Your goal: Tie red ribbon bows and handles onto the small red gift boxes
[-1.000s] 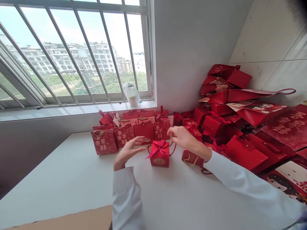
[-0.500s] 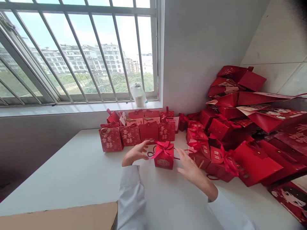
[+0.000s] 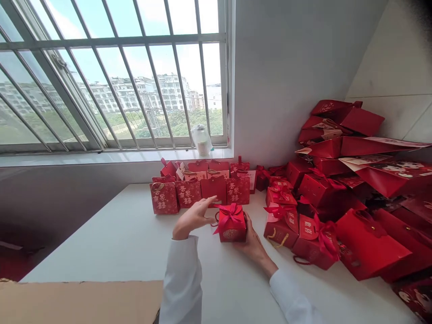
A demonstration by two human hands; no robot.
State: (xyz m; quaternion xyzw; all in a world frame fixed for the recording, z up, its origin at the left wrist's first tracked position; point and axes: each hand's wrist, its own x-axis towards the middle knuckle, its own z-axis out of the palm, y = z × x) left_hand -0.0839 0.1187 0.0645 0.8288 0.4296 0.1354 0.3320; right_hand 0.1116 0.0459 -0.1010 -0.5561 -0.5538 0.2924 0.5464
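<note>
A small red gift box with a magenta ribbon bow on its lid and a round pale emblem in front is at the middle of the white table. My right hand grips its right side, the fingers partly hidden behind the box. Just left of the box, my left hand hovers with thumb and fingers apart, holding nothing. A dark cord handle loops out between that hand and the box.
Red gift bags stand in rows behind the box. Ribboned boxes sit to the right, below a tall pile of red bags. Cardboard lies at the front left. On the windowsill is a plastic-wrapped jar.
My right hand has moved in from beside the box and closed on its right side. My left hand stays open at its left. The view has tilted up slightly.
</note>
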